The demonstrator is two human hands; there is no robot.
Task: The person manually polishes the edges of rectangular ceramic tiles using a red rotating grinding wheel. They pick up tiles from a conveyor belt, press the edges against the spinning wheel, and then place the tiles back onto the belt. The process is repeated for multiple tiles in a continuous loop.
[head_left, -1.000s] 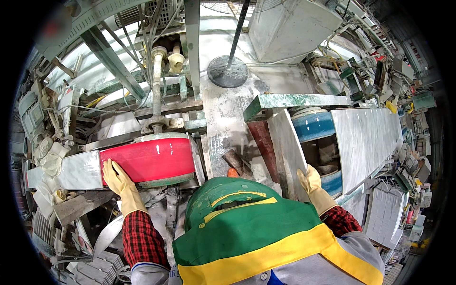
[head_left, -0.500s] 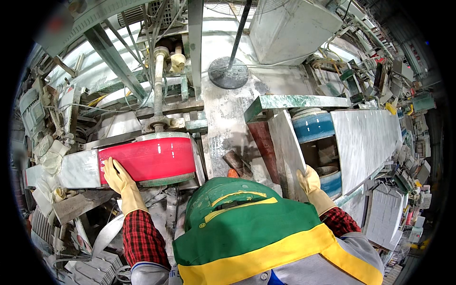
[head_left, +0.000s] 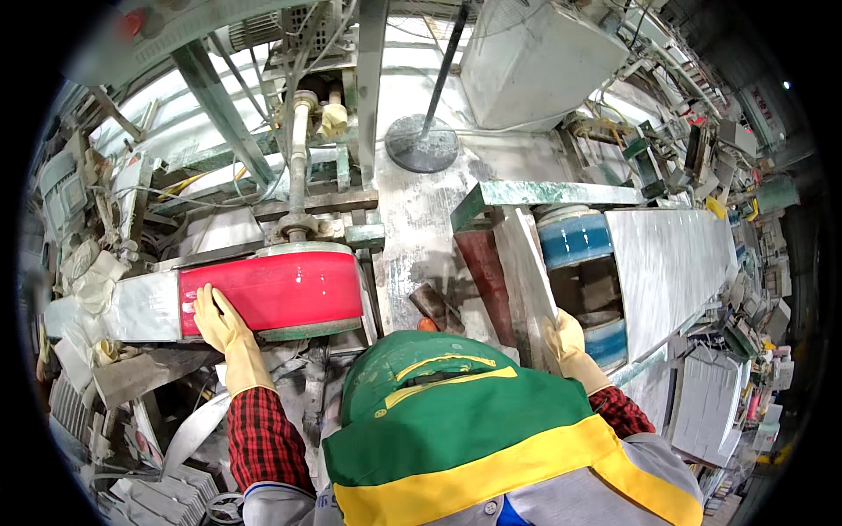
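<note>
head view: green cap (head_left: 438, 373) hides work between both gloved hands.

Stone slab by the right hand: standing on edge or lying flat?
On edge. The pale slab stands upright and narrow, with the right hand against its near end.

Yellow gloves on the left hand (head_left: 224, 326) and right hand (head_left: 566, 344), red-and-black checked sleeves (head_left: 263, 437), a red drum (head_left: 281, 289), a blue drum (head_left: 574, 238) — and a green-and-yellow cap (head_left: 456, 412).
</note>
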